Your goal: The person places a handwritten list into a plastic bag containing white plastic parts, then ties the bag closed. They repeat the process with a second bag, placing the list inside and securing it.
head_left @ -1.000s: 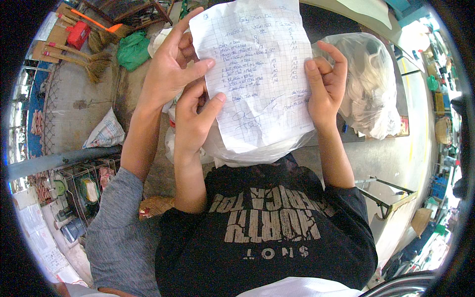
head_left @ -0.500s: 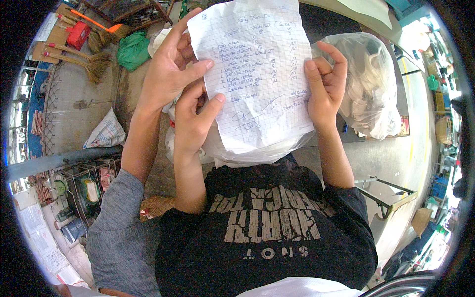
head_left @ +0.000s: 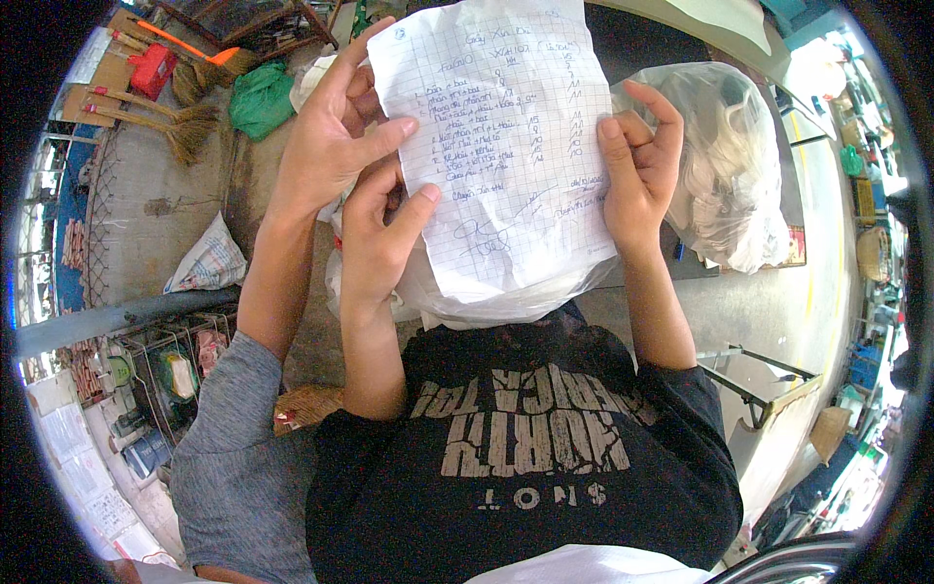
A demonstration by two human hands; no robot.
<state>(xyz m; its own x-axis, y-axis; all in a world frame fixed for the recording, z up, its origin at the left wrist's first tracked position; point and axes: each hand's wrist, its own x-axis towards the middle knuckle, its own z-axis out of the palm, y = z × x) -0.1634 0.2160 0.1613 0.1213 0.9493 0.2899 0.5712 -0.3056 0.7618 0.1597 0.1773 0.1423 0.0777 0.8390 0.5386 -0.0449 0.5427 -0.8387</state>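
Observation:
A handwritten sheet of squared paper (head_left: 496, 146) is stretched upright between both hands, covered in blue pen lines. Its left edge is pinched between the thumb and fingers of my left hand (head_left: 384, 229). On the right edge, my right hand (head_left: 642, 180) grips with the thumb in front, the index finger raised and curled. Just above my left hand, another person's hand (head_left: 341, 136), from a grey sleeve, also holds the paper's left edge. Behind the sheet lies a clear plastic bag (head_left: 438, 297), mostly hidden by it.
A large clear bag of whitish material (head_left: 735, 180) sits on a dark table at the right. Brooms (head_left: 185, 131), a red dustpan (head_left: 153, 68) and a green bag (head_left: 263, 100) are at the far left. A white sack (head_left: 209, 258) stands near a grey rail (head_left: 126, 316).
The paper has shifted very slightly left. All three hands keep their hold on it, almost unmoved.

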